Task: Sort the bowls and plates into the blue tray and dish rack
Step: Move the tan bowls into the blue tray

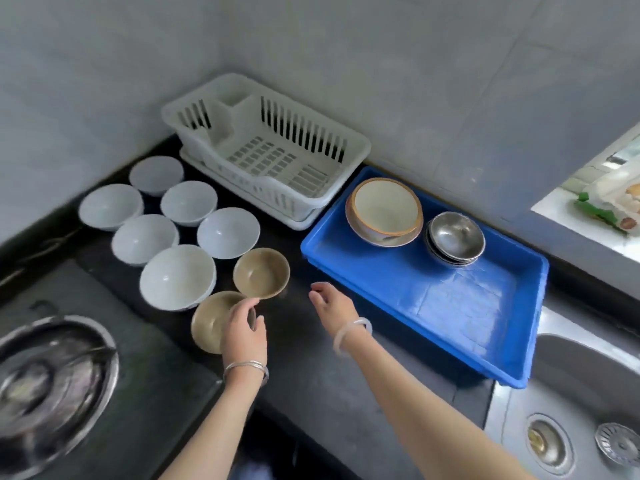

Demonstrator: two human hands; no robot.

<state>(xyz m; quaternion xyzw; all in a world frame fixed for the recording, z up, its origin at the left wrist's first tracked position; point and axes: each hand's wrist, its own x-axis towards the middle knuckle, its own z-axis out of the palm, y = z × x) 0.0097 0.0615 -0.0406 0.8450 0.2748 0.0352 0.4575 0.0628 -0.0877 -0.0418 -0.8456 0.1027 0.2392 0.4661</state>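
Observation:
Several white bowls (177, 276) stand on the black counter at left. Two olive-brown bowls sit in front of them: the far one (261, 271) stands free, and my left hand (243, 328) curls over the rim of the near one (209, 320). My right hand (330, 304) hovers over the counter with fingers apart, holding nothing, just left of the blue tray (460, 306). The tray holds a cream bowl on a brown-rimmed plate (384, 211) and a stack of steel bowls (454, 239). The white dish rack (266, 147) stands empty at the back.
A gas stove with a steel burner ring (52, 386) lies at front left. A steel sink (581, 410) with a drain strainer is at front right. Grey tiled walls meet behind the rack. A window sill (602, 206) with packets is at far right.

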